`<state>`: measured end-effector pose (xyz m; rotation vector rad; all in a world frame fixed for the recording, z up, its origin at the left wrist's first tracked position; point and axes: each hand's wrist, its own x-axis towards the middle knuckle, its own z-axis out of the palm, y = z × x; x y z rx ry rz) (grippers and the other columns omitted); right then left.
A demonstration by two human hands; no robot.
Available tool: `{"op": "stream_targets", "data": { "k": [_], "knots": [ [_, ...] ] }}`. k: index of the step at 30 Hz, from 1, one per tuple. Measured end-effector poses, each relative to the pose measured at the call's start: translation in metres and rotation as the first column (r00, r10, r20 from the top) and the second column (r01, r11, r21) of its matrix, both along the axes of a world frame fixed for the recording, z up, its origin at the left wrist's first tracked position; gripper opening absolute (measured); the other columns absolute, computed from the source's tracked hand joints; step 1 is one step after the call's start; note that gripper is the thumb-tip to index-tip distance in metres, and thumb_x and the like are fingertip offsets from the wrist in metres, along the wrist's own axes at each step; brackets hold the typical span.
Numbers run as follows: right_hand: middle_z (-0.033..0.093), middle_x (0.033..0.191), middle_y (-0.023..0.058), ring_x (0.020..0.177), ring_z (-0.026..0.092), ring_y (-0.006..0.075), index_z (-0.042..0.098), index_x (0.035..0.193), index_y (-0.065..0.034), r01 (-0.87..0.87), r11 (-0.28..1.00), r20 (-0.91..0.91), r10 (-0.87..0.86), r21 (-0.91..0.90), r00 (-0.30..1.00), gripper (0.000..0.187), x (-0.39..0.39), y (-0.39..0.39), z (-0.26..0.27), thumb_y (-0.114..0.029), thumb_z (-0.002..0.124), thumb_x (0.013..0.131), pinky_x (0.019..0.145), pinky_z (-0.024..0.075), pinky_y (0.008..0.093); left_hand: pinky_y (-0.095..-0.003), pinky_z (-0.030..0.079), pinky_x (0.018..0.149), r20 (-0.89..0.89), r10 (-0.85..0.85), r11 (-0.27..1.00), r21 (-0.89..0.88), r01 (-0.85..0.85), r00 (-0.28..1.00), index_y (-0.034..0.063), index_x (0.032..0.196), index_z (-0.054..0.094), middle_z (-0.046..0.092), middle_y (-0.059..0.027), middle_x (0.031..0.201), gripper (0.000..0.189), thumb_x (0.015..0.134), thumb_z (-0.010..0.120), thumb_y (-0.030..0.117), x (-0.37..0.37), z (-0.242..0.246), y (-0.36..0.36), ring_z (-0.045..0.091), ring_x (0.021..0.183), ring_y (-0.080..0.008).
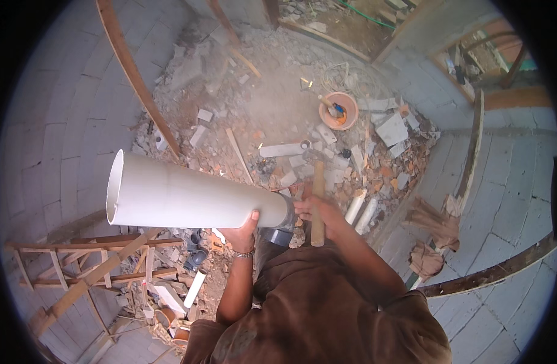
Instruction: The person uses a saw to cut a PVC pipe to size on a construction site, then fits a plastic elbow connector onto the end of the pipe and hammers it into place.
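Note:
A large white plastic pipe (192,193) lies nearly level before me, its open end towards the left. My left hand (242,232) grips it from below near its right end, the thumb up on its side. A dark grey pipe fitting (283,223) is joined to that end, with a short branch pointing down. My right hand (317,211) is at the fitting's right side, fingers stretched towards it. A wooden handle (318,200) stands across the right palm, seemingly held by the thumb, which is hidden. What the handle belongs to cannot be seen.
An orange bucket (339,111) with tools stands on rubble ahead. Broken blocks (392,129) and white pipes (365,214) lie to the right. A wooden ladder-like frame (96,245) and dark fittings (196,257) are at the lower left. A slanting timber (137,82) rises along the left block wall.

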<state>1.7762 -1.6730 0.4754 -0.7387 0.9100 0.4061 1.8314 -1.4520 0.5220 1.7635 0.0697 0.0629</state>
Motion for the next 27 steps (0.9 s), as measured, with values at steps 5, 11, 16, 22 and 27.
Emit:
{"op": "stream_targets", "data": {
  "k": [5, 11, 16, 22, 27],
  "knots": [
    [0.073, 0.111, 0.0208, 0.096, 0.073, 0.0261, 0.059, 0.120, 0.0081, -0.223, 0.958, 0.139, 0.249, -0.179, 0.958, 0.033, 0.007, -0.036, 0.031, -0.014, 0.057, 0.096, 0.083, 0.0585, 0.0371, -0.0399, 0.058, 0.088, -0.274, 0.235, 0.739, -0.573, -0.354, 0.933, -0.0004, 0.125, 0.056, 0.066, -0.0105, 0.109, 0.043, 0.097, 0.067, 0.030, 0.051, 0.020, -0.004, 0.068, 0.098, -0.0228],
    [0.072, 0.114, 0.0154, 0.096, 0.071, 0.0199, 0.059, 0.118, 0.0042, -0.145, 0.957, 0.326, 0.225, -0.252, 0.918, 0.027, -0.006, -0.052, 0.025, -0.003, 0.059, 0.092, 0.083, 0.0565, 0.0339, -0.0429, 0.058, 0.089, -0.528, 0.172, 0.522, -0.668, -0.531, 0.832, 0.0059, 0.121, 0.059, 0.068, -0.0094, 0.110, 0.040, 0.098, 0.066, 0.039, 0.072, 0.038, -0.009, 0.068, 0.099, -0.0269],
    [0.070, 0.109, 0.0087, 0.095, 0.066, 0.0142, 0.061, 0.118, 0.0043, -0.140, 0.922, 0.473, 0.311, -0.362, 0.825, 0.030, 0.000, -0.044, 0.054, -0.001, 0.063, 0.088, 0.082, 0.0548, 0.0307, -0.0438, 0.059, 0.084, -0.719, 0.005, 0.604, -0.552, -0.575, 0.695, 0.0067, 0.125, 0.057, 0.068, -0.0102, 0.107, 0.050, 0.098, 0.064, 0.047, 0.054, 0.009, -0.016, 0.069, 0.096, -0.0266],
    [0.068, 0.121, 0.0135, 0.097, 0.064, 0.0129, 0.057, 0.121, 0.0009, -0.246, 0.881, 0.505, 0.440, -0.405, 0.743, 0.034, 0.027, -0.053, 0.047, 0.002, 0.063, 0.087, 0.085, 0.0522, 0.0278, -0.0503, 0.048, 0.103, -0.706, -0.523, 0.432, -0.702, -0.566, 0.477, -0.0008, 0.138, 0.051, 0.062, -0.0222, 0.125, 0.058, 0.099, 0.060, 0.042, 0.026, -0.021, -0.055, 0.063, 0.115, -0.0373],
    [0.069, 0.114, 0.0100, 0.094, 0.067, 0.0122, 0.058, 0.127, 0.0028, -0.246, 0.946, 0.559, 0.322, -0.210, 0.764, 0.038, 0.037, -0.067, 0.038, -0.009, 0.065, 0.091, 0.082, 0.0540, 0.0266, -0.0507, 0.029, 0.119, -0.589, 0.321, 0.867, -0.132, -0.480, 0.742, -0.0034, 0.145, 0.045, 0.054, -0.0281, 0.138, 0.064, 0.102, 0.053, 0.043, 0.014, -0.034, -0.092, 0.054, 0.127, -0.0429]
  ]
}}
